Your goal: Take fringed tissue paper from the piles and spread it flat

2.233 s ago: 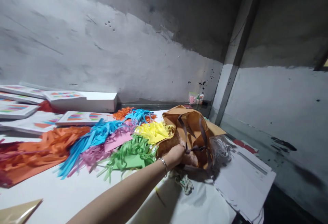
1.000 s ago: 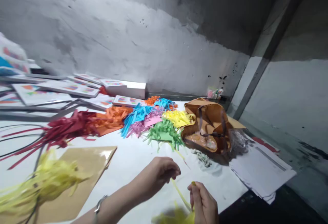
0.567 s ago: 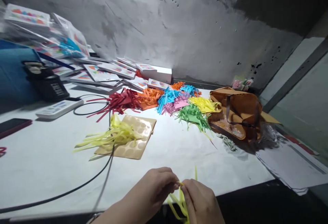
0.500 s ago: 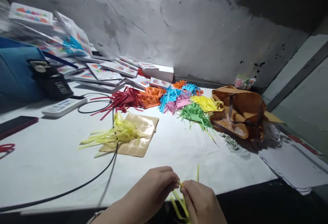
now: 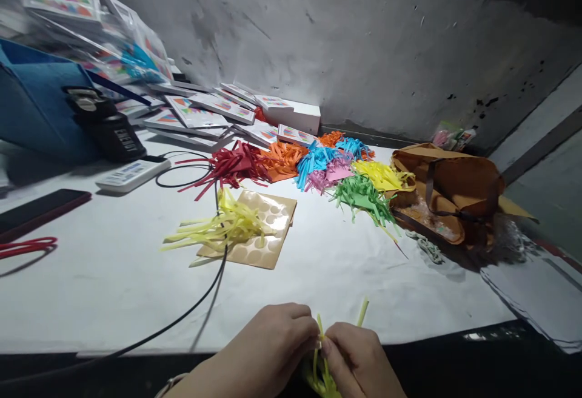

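At the table's front edge, my left hand (image 5: 284,337) and my right hand (image 5: 357,355) pinch together on thin yellow paper strips (image 5: 319,358). The fringe of these strips hangs down between the hands, and single ends stick up above the fingers. Fingertips of both hands nearly touch, so the exact pinch point is partly hidden. Beyond my left hand, a loose bunch of pale yellow strips (image 5: 227,222) lies over a tan sheet of round clear stickers (image 5: 268,255). Farther back sit fringed paper bunches in red (image 5: 236,163), orange (image 5: 284,160), blue (image 5: 313,164), pink (image 5: 339,170), green (image 5: 361,198) and yellow (image 5: 382,176).
A black cable (image 5: 182,325) crosses the white table (image 5: 113,301). To the left are a phone (image 5: 43,211), a white power bank (image 5: 131,175), a black bottle (image 5: 109,131) and a blue box (image 5: 40,107). Flat boxes (image 5: 218,110) pile behind; a brown bag (image 5: 464,185) stands right.
The view has shifted, so the table's things appear farther right and slightly higher. Both hands still pinch the yellow strips, with another strip end now sticking up between them.
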`<state>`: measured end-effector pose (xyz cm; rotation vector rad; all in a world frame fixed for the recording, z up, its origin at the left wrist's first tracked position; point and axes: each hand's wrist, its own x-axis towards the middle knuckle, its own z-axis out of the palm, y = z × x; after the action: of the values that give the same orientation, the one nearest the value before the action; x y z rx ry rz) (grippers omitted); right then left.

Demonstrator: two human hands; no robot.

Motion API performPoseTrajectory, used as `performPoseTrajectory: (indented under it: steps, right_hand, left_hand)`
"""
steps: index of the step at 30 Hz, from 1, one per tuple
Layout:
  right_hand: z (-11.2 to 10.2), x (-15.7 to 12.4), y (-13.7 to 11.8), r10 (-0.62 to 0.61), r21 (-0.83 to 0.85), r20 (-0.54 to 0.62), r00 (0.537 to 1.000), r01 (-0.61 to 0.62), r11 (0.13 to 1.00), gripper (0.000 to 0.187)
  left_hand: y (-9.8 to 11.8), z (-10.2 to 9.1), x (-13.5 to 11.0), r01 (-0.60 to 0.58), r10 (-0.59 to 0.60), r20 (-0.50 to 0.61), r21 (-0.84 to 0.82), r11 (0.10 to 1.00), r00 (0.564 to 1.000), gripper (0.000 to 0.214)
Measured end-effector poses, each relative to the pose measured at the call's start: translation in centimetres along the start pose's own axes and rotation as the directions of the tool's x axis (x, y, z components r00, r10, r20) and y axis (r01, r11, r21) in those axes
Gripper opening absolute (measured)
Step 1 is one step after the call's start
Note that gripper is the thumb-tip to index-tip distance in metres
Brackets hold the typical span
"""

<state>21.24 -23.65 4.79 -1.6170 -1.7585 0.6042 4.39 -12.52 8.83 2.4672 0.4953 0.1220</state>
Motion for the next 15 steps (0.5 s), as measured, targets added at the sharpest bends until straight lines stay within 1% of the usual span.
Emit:
performPoseTrajectory:
  steps: [2,5,7,9,11,13,15]
  right_hand:
    - [0.4,0.0,0.2,-0.019,0.021,-0.008,1.0,0.019,1.0,0.033]
    - [0.5,0.1,0.2,-0.013,0.012,0.01,1.0,0.013,1.0,0.034]
    - [0.7,0.1,0.2,-0.027,0.002,0.015,1.0,0.027,1.0,0.033]
    - [0.8,0.2,0.2,-0.048,-0.015,-0.004,0.999,0.048,0.999,0.033]
    - [1.1,0.2,0.3,-0.095,-0.052,-0.03,0.995,0.093,0.994,0.034]
    - [1.2,0.3,0.3,-0.166,-0.091,-0.044,0.985,0.162,0.983,0.037]
    - [1.1,0.3,0.4,-0.205,-0.102,-0.033,0.978,0.201,0.974,0.04]
  left_hand:
    - [0.1,-0.1,-0.3,0.005,-0.006,-0.008,-0.058,0.998,1.0,0.024]
    - [0.3,-0.2,-0.7,0.029,-0.029,0.0,-0.22,0.975,1.0,0.028]
    - [0.2,-0.2,-0.9,0.037,-0.036,0.01,-0.299,0.954,0.999,0.031]
    - [-0.2,0.2,-0.9,0.047,-0.054,-0.011,-0.338,0.94,0.998,0.033]
    - [-0.9,0.8,-0.9,0.046,-0.074,-0.059,-0.379,0.924,0.996,0.032]
    - [-1.5,1.5,-0.8,0.045,-0.111,-0.117,-0.461,0.886,0.987,0.028]
    - [-1.8,2.0,-0.8,0.059,-0.166,-0.133,-0.582,0.811,0.977,0.027]
